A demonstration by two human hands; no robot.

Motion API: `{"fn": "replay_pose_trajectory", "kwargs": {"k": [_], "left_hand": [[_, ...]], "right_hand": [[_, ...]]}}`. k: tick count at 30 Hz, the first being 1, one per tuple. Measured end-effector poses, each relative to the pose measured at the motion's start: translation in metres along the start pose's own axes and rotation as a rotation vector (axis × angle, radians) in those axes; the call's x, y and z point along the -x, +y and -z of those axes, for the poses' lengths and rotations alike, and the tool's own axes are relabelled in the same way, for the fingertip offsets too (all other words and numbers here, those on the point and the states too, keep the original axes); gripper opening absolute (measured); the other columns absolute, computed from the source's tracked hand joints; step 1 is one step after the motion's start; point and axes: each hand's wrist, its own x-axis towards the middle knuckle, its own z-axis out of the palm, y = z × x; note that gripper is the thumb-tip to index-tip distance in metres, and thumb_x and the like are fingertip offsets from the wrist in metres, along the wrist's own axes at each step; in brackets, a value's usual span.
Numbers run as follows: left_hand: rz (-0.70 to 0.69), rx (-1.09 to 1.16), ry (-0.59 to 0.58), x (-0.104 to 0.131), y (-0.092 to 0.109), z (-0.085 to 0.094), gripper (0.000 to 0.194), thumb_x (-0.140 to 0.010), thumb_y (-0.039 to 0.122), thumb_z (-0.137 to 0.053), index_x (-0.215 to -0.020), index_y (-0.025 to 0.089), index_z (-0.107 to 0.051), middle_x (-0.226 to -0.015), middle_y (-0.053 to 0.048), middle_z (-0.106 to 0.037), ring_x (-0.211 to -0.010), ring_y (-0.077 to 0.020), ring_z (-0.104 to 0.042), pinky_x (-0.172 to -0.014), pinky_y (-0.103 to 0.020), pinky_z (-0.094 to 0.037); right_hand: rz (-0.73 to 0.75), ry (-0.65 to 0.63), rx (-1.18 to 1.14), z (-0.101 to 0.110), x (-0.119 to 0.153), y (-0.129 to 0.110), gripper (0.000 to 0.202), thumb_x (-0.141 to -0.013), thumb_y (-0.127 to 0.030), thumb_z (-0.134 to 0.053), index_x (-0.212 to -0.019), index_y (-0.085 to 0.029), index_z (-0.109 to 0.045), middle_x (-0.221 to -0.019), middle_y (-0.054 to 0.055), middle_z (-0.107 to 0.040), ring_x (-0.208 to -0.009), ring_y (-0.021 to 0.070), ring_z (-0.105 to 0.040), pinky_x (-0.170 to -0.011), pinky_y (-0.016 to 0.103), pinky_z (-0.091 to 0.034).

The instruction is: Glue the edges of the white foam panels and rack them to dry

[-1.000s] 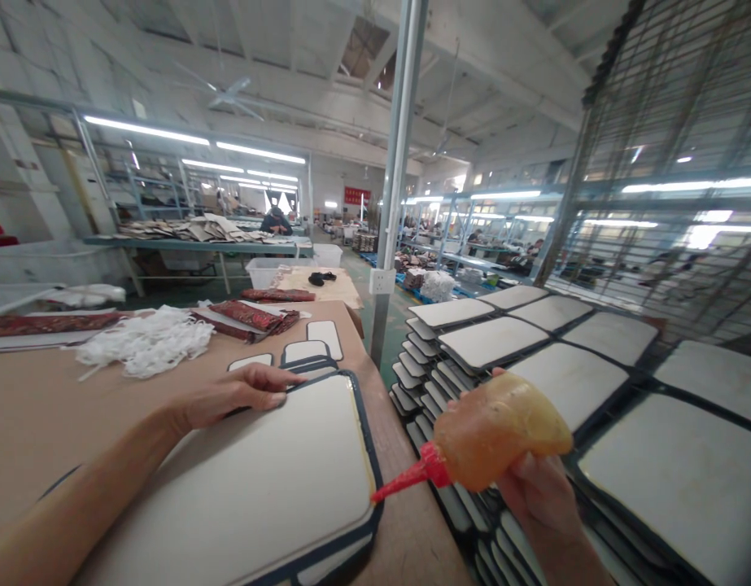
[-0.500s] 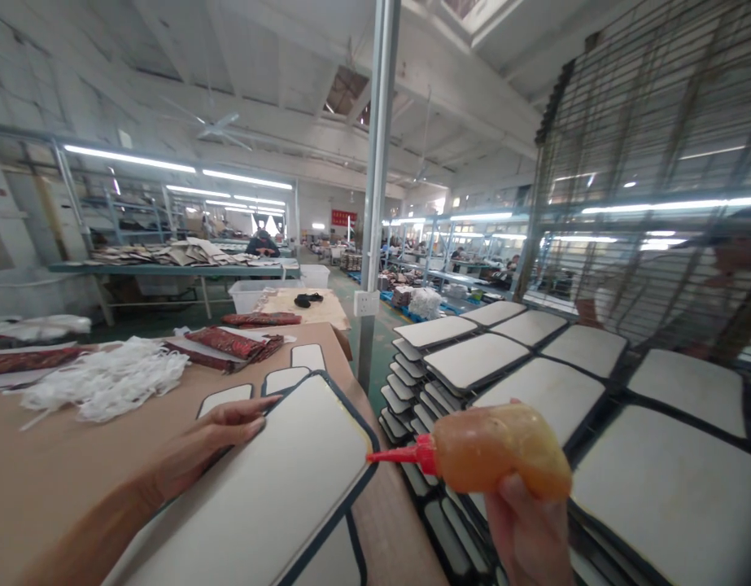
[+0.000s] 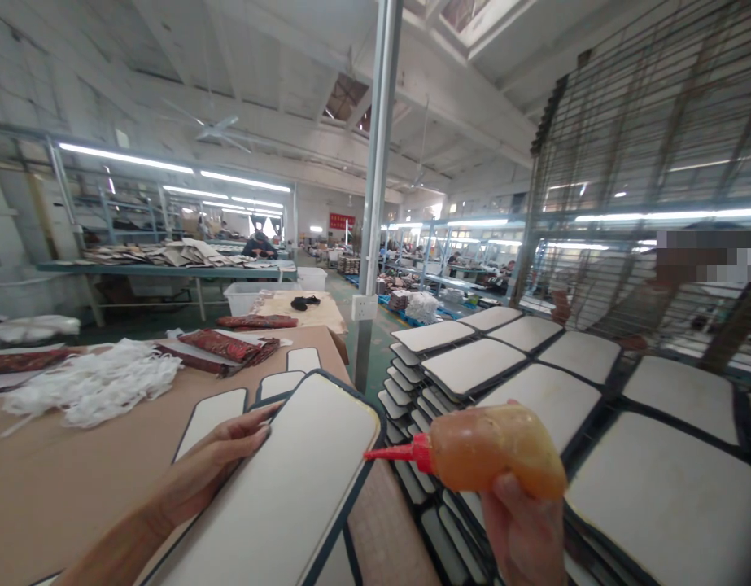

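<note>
My left hand (image 3: pixel 220 456) grips the left edge of a white panel with a dark border (image 3: pixel 283 488), thumb on its face and the fingers partly hidden behind it. The panel is tilted above the brown work table. In my right hand (image 3: pixel 525 521) is a squeeze glue bottle (image 3: pixel 497 452) with amber contents, lying nearly level. Its red nozzle (image 3: pixel 390 452) points left, with the tip at the panel's right edge. A thin yellowish line of glue runs along the panel's upper right corner. More dark-edged panels (image 3: pixel 213 415) lie on the table behind my left hand.
To the right stand stacks of bordered panels (image 3: pixel 473 362) in several layers. White ribbon (image 3: pixel 100 382) and folded red patterned fabric (image 3: pixel 229 346) lie on the brown table (image 3: pixel 106 472). A metal post (image 3: pixel 375 203) rises ahead. Behind wire mesh (image 3: pixel 644 163) at right is a person.
The nozzle tip has moved along the panel's right edge, from near the corner to further down. The panel has turned slightly and shifted in my left hand's hold.
</note>
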Motion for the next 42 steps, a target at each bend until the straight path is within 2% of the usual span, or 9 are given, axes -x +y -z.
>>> {"fn": "replay_pose_trajectory", "kwargs": {"k": [6, 11, 17, 21, 27, 33, 38, 42], "left_hand": [[-0.05, 0.021, 0.065, 0.008, 0.004, -0.014, 0.075, -0.062, 0.024, -0.084, -0.131, 0.018, -0.054, -0.083, -0.003, -0.078, -0.07, -0.0198, -0.073, -0.06, -0.022, -0.058], [-0.036, 0.047, 0.072, 0.004, 0.003, -0.008, 0.079, -0.061, 0.022, -0.085, -0.132, 0.02, -0.053, -0.084, -0.003, -0.078, -0.068, -0.0199, -0.073, -0.059, -0.024, -0.058], [-0.043, 0.058, 0.08, -0.003, 0.0, 0.002, 0.076, -0.064, 0.019, -0.082, -0.134, 0.021, -0.051, -0.088, -0.007, -0.078, -0.07, -0.0208, -0.073, -0.058, -0.026, -0.059], [-0.049, 0.065, 0.054, -0.003, 0.003, 0.001, 0.075, -0.068, 0.017, -0.078, -0.137, 0.02, -0.048, -0.087, -0.008, -0.077, -0.069, -0.0214, -0.073, -0.058, -0.027, -0.059], [-0.048, 0.077, 0.059, -0.001, 0.012, -0.005, 0.066, -0.075, 0.012, -0.07, -0.136, 0.018, -0.049, -0.08, -0.008, -0.077, -0.064, -0.0212, -0.073, -0.056, -0.027, -0.059], [-0.071, 0.073, 0.056, -0.007, 0.014, -0.001, 0.062, -0.078, 0.01, -0.066, -0.137, 0.019, -0.049, -0.079, -0.007, -0.077, -0.061, -0.0186, -0.071, -0.053, -0.025, -0.058], [-0.062, 0.079, 0.074, -0.012, 0.014, 0.003, 0.061, -0.081, 0.011, -0.064, -0.138, 0.021, -0.047, -0.082, -0.007, -0.077, -0.061, -0.0178, -0.071, -0.053, -0.026, -0.058], [-0.059, 0.08, 0.09, -0.015, 0.015, 0.003, 0.058, -0.082, 0.01, -0.061, -0.138, 0.02, -0.047, -0.08, -0.007, -0.076, -0.061, -0.0171, -0.071, -0.054, -0.025, -0.058]], "right_hand": [[0.027, 0.027, 0.045, -0.001, -0.003, 0.004, 0.07, -0.062, -0.027, -0.082, -0.128, -0.028, -0.056, -0.112, 0.006, -0.069, -0.093, 0.0238, -0.066, -0.083, 0.038, -0.053], [0.024, -0.038, 0.054, -0.001, -0.002, 0.006, 0.069, -0.066, -0.027, -0.08, -0.13, -0.027, -0.054, -0.107, 0.006, -0.07, -0.093, 0.0244, -0.066, -0.082, 0.038, -0.054], [-0.017, -0.054, 0.05, -0.005, 0.002, 0.008, 0.073, -0.066, -0.028, -0.08, -0.133, -0.027, -0.051, -0.115, 0.009, -0.068, -0.093, 0.0241, -0.066, -0.082, 0.037, -0.054], [-0.042, -0.1, 0.061, -0.008, 0.002, 0.009, 0.073, -0.069, -0.029, -0.079, -0.135, -0.028, -0.048, -0.12, 0.01, -0.066, -0.097, 0.0259, -0.065, -0.084, 0.04, -0.054], [-0.047, -0.128, 0.051, -0.01, 0.004, 0.011, 0.08, -0.07, -0.03, -0.078, -0.14, -0.032, -0.041, -0.128, 0.009, -0.062, -0.093, 0.0249, -0.067, -0.081, 0.038, -0.055], [-0.054, -0.145, 0.065, -0.014, 0.007, 0.013, 0.084, -0.068, -0.032, -0.079, -0.142, -0.031, -0.038, -0.123, 0.01, -0.065, -0.1, 0.0305, -0.065, -0.08, 0.043, -0.054], [-0.127, -0.117, 0.067, -0.026, 0.013, 0.008, 0.087, -0.067, -0.036, -0.081, -0.142, -0.033, -0.037, -0.118, 0.008, -0.068, -0.108, 0.0291, -0.062, -0.084, 0.041, -0.053], [-0.145, -0.122, 0.032, -0.028, 0.014, 0.008, 0.089, -0.066, -0.034, -0.082, -0.142, -0.032, -0.037, -0.119, 0.009, -0.067, -0.107, 0.0312, -0.063, -0.087, 0.046, -0.052]]}}
